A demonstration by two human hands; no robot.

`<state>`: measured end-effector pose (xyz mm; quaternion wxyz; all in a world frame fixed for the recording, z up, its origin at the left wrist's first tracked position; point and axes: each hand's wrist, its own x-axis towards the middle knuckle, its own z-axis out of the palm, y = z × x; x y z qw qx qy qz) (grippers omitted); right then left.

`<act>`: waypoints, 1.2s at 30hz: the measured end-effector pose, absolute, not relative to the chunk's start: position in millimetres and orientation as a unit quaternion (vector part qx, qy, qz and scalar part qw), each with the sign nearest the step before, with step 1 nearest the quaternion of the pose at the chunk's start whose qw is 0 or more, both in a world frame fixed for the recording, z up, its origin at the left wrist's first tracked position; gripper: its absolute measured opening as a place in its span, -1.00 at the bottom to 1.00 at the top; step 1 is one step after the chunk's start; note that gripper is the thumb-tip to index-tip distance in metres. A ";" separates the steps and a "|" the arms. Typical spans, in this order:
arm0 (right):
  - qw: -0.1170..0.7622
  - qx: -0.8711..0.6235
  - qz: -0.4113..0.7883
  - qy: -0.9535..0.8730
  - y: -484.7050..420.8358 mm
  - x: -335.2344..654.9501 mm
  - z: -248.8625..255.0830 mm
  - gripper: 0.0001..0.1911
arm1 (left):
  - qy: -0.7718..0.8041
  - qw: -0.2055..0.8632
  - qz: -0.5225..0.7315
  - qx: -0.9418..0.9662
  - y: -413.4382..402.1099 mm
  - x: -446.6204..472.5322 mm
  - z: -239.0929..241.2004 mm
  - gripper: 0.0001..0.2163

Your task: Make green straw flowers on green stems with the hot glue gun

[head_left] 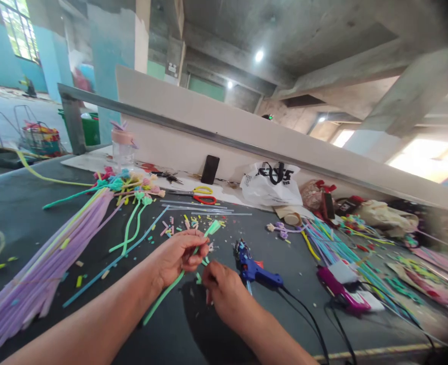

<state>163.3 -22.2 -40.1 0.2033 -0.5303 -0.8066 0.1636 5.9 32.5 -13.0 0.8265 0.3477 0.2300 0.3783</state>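
My left hand (184,256) pinches a mint-green pipe cleaner (163,299). Its lower end slants toward me, and a paler, bunched green tip (213,228) sticks out above the fingers. Just below and to the right, my right hand (224,289) has its fingers curled together. Small green bits show beside those fingertips, but what they grip is hidden. A blue hot glue gun (260,274) lies right of my right hand, its cord running toward the front edge. Cut pipe cleaner pieces (188,223) are scattered beyond my hands.
Lilac pipe cleaners (57,258) lie bundled at left, below knotted colourful ones (133,182). Scissors (203,195), clear glue sticks (197,207), a phone (210,170) and a white bag (271,185) sit farther back. At right are blue stems (332,241) and a magenta device (341,291).
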 end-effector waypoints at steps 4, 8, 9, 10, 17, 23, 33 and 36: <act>0.245 -0.537 0.182 -0.786 -36.0 173.9 -39.1 -0.78 | 0.247 0.827 0.349 0.366 28.2 10.2 -13.7 -0.86; 0.303 -0.498 0.194 -0.789 -42.8 182.7 -28.5 -0.78 | 0.275 0.814 0.336 0.385 24.7 15.3 -16.3 -0.88; 0.314 -0.494 0.196 -0.787 -43.4 185.3 -25.2 -0.78 | 0.281 0.811 0.335 0.388 24.1 16.5 -17.2 -0.88; 0.324 -0.493 0.198 -0.783 -43.6 188.1 -22.1 -0.79 | 0.284 0.808 0.334 0.393 23.5 17.5 -18.1 -0.88; 0.371 -0.539 0.163 -0.738 -39.4 205.1 -10.9 -0.86 | 0.292 0.789 0.329 0.430 19.2 22.0 -23.3 -0.85; 0.422 -0.524 0.120 -0.730 -36.9 210.0 -4.6 -0.85 | 0.328 0.759 0.326 0.459 14.6 26.1 -21.2 -0.85; 0.392 -0.551 0.095 -0.730 -39.1 210.1 -5.2 -0.85 | 0.345 0.745 0.307 0.480 13.8 27.6 -20.1 -0.83; 0.378 -0.543 0.110 -0.742 -38.4 206.7 -11.4 -0.81 | 0.346 0.741 0.316 0.481 16.0 26.5 -21.4 -0.84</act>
